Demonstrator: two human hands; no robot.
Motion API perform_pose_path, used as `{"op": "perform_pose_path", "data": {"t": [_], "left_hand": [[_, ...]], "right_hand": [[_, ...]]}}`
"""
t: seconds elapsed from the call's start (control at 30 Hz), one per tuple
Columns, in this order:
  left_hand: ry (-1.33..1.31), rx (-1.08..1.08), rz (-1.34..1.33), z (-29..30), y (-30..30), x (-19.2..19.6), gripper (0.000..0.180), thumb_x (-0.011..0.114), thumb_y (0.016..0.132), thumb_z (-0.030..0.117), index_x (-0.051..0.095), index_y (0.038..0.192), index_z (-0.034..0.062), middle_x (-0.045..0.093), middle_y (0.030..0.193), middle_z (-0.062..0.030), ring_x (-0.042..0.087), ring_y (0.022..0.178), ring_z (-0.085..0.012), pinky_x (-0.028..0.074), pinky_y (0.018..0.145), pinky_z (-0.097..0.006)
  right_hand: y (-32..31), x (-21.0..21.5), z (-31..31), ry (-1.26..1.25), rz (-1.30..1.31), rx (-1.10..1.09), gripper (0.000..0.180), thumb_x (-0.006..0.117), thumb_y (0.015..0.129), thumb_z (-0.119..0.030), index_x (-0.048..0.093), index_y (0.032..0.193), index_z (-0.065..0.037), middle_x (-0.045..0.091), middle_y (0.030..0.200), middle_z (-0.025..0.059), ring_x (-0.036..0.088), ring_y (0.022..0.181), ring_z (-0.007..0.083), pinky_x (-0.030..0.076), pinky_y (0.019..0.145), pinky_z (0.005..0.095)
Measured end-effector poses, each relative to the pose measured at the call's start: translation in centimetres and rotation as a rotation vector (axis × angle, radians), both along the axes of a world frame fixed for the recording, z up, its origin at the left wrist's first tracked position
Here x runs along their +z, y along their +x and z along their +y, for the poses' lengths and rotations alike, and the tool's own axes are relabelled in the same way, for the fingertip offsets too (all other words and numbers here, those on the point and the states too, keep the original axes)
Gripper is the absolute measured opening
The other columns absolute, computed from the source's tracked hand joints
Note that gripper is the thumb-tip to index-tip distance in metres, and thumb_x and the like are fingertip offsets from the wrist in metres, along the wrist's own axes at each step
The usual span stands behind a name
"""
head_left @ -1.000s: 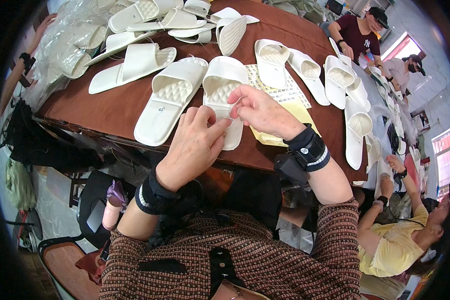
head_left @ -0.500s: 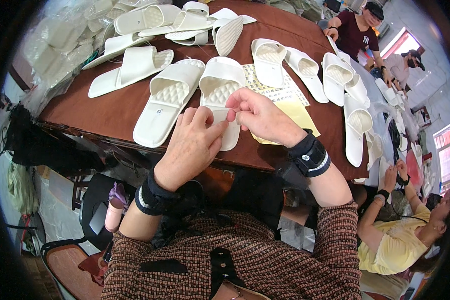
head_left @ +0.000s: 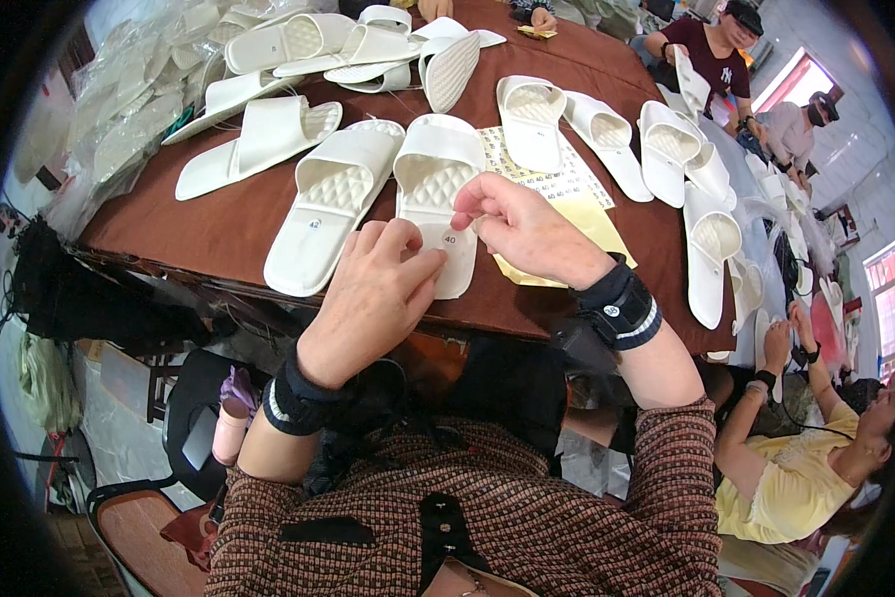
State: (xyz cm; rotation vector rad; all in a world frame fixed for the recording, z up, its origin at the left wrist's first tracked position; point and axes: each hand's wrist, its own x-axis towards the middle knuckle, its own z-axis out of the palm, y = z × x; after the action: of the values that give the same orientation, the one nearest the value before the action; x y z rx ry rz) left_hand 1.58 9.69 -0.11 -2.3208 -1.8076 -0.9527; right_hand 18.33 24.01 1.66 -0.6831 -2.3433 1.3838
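Note:
Two white slide slippers lie side by side at the near edge of the brown table. My left hand rests on the heel of the right-hand slipper, its thumb beside a small round sticker there. My right hand hovers over the same heel with thumb and forefinger pinched together; what they pinch is too small to tell. The left-hand slipper carries a round sticker on its heel. A yellow sheet of stickers lies under my right hand.
Several more white slippers are spread across the table, with bagged ones piled at the far left. Other people sit at the far right and at the lower right. A chair stands at my left.
Both hands stayed at the slipper's heel. My left thumb has slid off the spot, and the round sticker now shows on the heel. The camera has moved slightly.

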Motion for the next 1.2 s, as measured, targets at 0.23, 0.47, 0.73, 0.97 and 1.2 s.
{"op": "perform_pose_path", "data": {"t": [0.23,0.47,0.73,0.97,1.2], "left_hand": [[0.002,-0.084,-0.124,-2.8,-0.7,4.4,0.018,0.068,0.081,0.004,0.07,0.099,0.0026,0.062,0.097,-0.0109,0.059,0.089,-0.0298,0.048,0.08,-0.037],[-0.138,-1.111,-0.35,-9.0,-2.2,12.1,0.016,0.068,0.087,0.014,0.071,0.091,-0.0002,0.066,0.082,-0.0126,0.064,0.073,-0.0246,0.052,0.067,-0.037],[-0.083,-1.521,-0.318,-12.1,-0.7,15.5,0.024,0.052,0.09,0.016,0.056,0.069,0.005,0.053,0.067,-0.0073,0.053,0.06,-0.0214,0.041,0.056,-0.036],[-0.103,-1.56,-0.252,-14.0,-0.1,16.7,0.015,0.056,0.084,0.015,0.056,0.071,0.0074,0.051,0.065,-0.0058,0.051,0.058,-0.0205,0.039,0.056,-0.037],[0.05,-1.62,-0.244,-13.4,0.1,17.2,0.015,0.051,0.086,0.011,0.055,0.072,0.0097,0.053,0.065,-0.0052,0.052,0.056,-0.0191,0.041,0.052,-0.035]], "right_hand": [[0.8,0.0,-0.1,-0.054,-0.026,0.014,0.026,0.046,0.088,0.003,0.053,0.113,-0.002,0.067,0.104,0.0067,0.06,0.084,0.009,0.048,0.073,0.0248],[2.7,7.1,-4.8,0.118,0.025,0.254,0.017,0.055,0.089,-0.003,0.063,0.103,-0.004,0.066,0.089,0.0017,0.057,0.072,0.0073,0.046,0.065,0.0253],[10.5,14.4,-14.1,0.406,0.41,0.959,0.026,0.065,0.085,-0.023,0.068,0.085,0.002,0.06,0.075,0.0033,0.056,0.067,0.0191,0.04,0.054,0.0307],[11.8,16.2,-17.1,0.548,0.439,1.076,0.024,0.057,0.084,-0.023,0.054,0.064,-0.01,0.049,0.065,0.0006,0.049,0.062,0.0161,0.036,0.052,0.0309],[12.6,16.7,-17.3,0.57,0.598,1.123,0.022,0.053,0.086,-0.023,0.055,0.066,-0.016,0.05,0.064,-0.0011,0.05,0.058,0.0164,0.035,0.048,0.0332]]}}
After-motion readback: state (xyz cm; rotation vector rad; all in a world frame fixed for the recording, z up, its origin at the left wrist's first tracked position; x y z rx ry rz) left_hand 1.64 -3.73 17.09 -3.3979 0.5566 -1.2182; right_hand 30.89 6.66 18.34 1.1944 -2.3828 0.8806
